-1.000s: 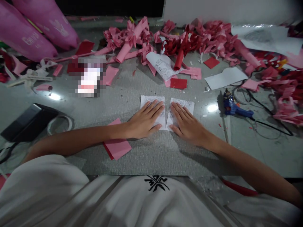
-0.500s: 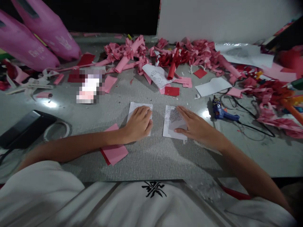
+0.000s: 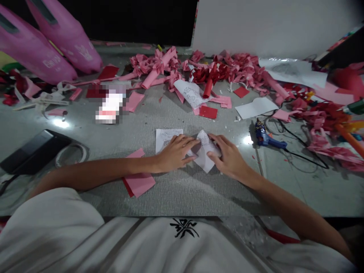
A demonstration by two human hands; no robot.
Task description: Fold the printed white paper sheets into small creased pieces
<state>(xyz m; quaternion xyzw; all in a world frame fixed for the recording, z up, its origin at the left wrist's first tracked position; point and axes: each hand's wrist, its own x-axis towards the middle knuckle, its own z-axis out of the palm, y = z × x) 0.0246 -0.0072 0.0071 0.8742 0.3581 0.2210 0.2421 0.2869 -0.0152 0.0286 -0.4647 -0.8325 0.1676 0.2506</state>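
Note:
Two white printed paper pieces lie on the grey mat (image 3: 184, 189) before me. My left hand (image 3: 173, 153) rests on the left paper piece (image 3: 165, 136), its fingers reaching across to the right paper piece (image 3: 203, 157). My right hand (image 3: 229, 157) pinches the right piece, which is turned at an angle and partly lifted between both hands. Under my left forearm lies a small stack of pink and red paper sheets (image 3: 139, 182).
A blue glue gun (image 3: 265, 138) with black cord lies right of my hands. Heaps of pink and red paper scraps (image 3: 216, 70) fill the back. A red square (image 3: 208, 112), white sheets (image 3: 256, 107), a tape roll (image 3: 71, 153), a black case (image 3: 31, 149) and pink bags (image 3: 48, 53) surround the mat.
The two paper pieces were pulled apart, then brought together again. The right piece is now rotated and lifted, and my left fingers have reached over to it.

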